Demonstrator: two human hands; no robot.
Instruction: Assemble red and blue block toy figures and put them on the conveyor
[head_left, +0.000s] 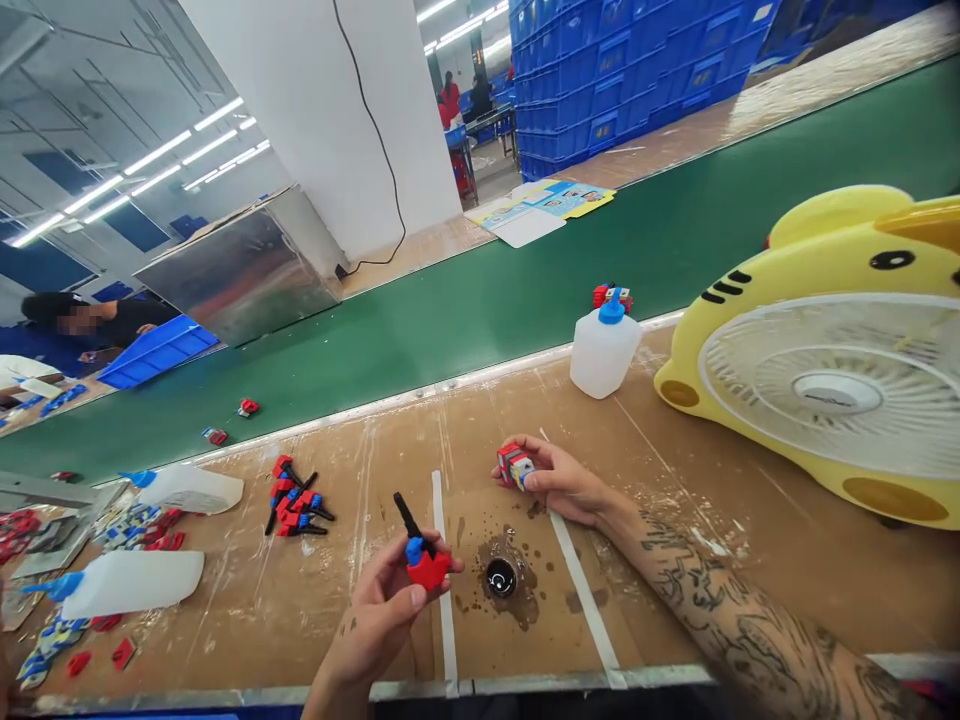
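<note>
While our left hand point(386, 610) grips a red-blue part point(424, 562) near the glue pot point(501, 577), our right hand point(561, 482) pinches a block point(514, 466) above it. Risk: we tip the pot, spilling glue onto the table point(750, 540).

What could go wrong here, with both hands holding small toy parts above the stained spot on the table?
The left hand pinches a red and blue part right beside the small glue cup; a slip might drop it into the wet stains. The right hand holds a small block by the fingertips only, so it may fall.
</note>
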